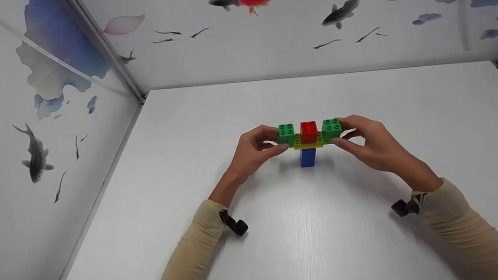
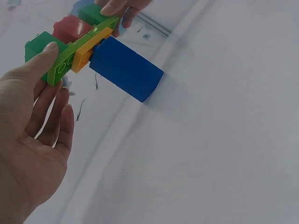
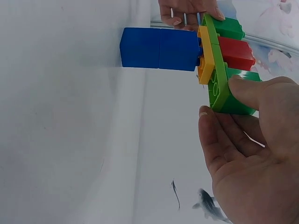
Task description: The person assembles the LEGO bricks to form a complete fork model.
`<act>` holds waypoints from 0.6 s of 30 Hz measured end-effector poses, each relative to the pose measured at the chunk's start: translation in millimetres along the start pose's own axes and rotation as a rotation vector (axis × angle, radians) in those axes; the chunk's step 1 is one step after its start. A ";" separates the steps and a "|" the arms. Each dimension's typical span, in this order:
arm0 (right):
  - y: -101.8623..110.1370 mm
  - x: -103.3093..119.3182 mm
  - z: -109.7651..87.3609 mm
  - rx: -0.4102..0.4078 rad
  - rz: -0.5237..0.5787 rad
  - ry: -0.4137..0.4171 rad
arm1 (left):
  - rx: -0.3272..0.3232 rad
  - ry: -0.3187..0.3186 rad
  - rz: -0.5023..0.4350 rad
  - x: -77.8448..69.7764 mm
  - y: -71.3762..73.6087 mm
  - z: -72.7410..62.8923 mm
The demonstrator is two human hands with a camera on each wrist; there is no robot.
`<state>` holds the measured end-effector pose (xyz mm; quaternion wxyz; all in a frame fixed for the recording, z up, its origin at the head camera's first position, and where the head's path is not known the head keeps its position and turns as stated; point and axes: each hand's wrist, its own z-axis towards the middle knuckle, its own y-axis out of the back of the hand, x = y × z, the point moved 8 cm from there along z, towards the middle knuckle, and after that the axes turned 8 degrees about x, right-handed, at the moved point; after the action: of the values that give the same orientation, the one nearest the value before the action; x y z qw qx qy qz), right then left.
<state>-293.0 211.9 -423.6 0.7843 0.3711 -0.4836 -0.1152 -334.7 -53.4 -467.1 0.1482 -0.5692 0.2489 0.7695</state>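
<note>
A T-shaped build of toy bricks stands upright in the middle of the table, between both hands. Its stem is two stacked blue bricks, whose foot is right at the white table top. Above them sits a yellow plate, then light green plates forming a crossbar. On the crossbar are a left green brick, a red brick and a right green brick. My left hand pinches the left green brick end between thumb and fingers. The right hand pinches the right green brick end likewise.
The white table runs back to a white panel printed with fish and leaves. Another printed panel stands along the left side. Small black devices are strapped at both wrists over beige sleeves.
</note>
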 end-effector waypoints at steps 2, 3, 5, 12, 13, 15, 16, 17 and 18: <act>-0.2 -0.9 -0.3 0.004 0.004 -0.005 | -0.002 0.004 -0.005 0.3 -0.5 0.1; -0.3 -1.4 -0.4 0.007 0.003 -0.007 | -0.003 0.006 -0.007 0.4 -0.7 0.1; -0.3 -2.0 0.0 0.012 0.000 -0.012 | -0.005 0.009 -0.010 0.1 -0.6 0.0; 0.3 -2.0 -0.8 0.024 -0.020 -0.019 | -0.011 0.013 0.011 -1.9 -1.0 0.0; 0.4 -1.7 -0.9 0.025 -0.023 -0.018 | -0.013 0.014 0.017 -2.0 -0.8 0.1; 0.9 -1.4 -0.9 0.027 -0.027 -0.016 | -0.020 0.017 0.025 -2.3 -0.2 0.2; 1.1 -1.4 -0.9 0.026 -0.024 -0.016 | -0.022 0.018 0.027 -2.4 0.1 0.4; 1.4 -1.4 -0.8 0.025 -0.022 -0.015 | -0.022 0.018 0.029 -2.5 0.2 0.7; 1.7 -1.5 -0.7 0.024 -0.020 -0.014 | -0.021 0.019 0.030 -2.5 0.3 0.9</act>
<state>-293.5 214.3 -423.6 0.7750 0.3846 -0.4869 -0.1198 -334.8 -53.0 -464.4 0.1283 -0.5741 0.2506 0.7688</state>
